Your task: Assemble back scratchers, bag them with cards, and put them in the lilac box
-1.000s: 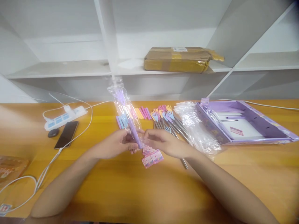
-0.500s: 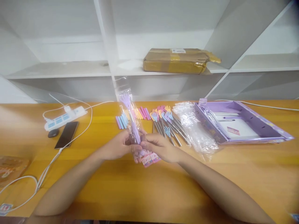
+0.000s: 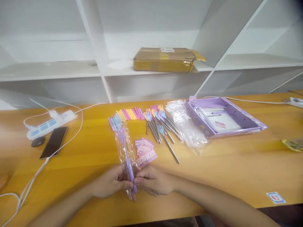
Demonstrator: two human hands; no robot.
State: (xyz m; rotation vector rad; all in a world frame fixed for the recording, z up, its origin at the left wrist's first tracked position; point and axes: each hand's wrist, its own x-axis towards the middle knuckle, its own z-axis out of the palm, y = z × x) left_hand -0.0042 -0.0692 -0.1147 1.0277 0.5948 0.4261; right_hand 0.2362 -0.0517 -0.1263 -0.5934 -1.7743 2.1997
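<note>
A purple hand-shaped scratcher [image 3: 129, 170] lies inside a clear plastic sleeve, its claw end pointing away from me. My left hand [image 3: 115, 181] grips the sleeve and handle from the left, thumb on top. From the right, my right hand [image 3: 152, 180] pinches the handle's lower part. Just beyond my hands, pink printed cards [image 3: 146, 157] lie fanned on the table. Several metal-rod scratchers with coloured claws [image 3: 161, 121] form a pile behind them. Blue handle tubes [image 3: 115, 122] and yellow and pink ones [image 3: 131, 114] are lined up to the left of the pile.
Clear plastic sleeves [image 3: 189, 126] are heaped beside a purple tray [image 3: 241, 132] holding a pen and card. At left are a power strip [image 3: 52, 124], a phone [image 3: 54, 142], a black object [image 3: 38, 142] and white cables. A taped carton [image 3: 165, 60] sits on the shelf.
Both hands and the sleeved scratcher have moved down, nearer the table's front edge, uncovering the pink cards. The camera view has shifted to the right.
</note>
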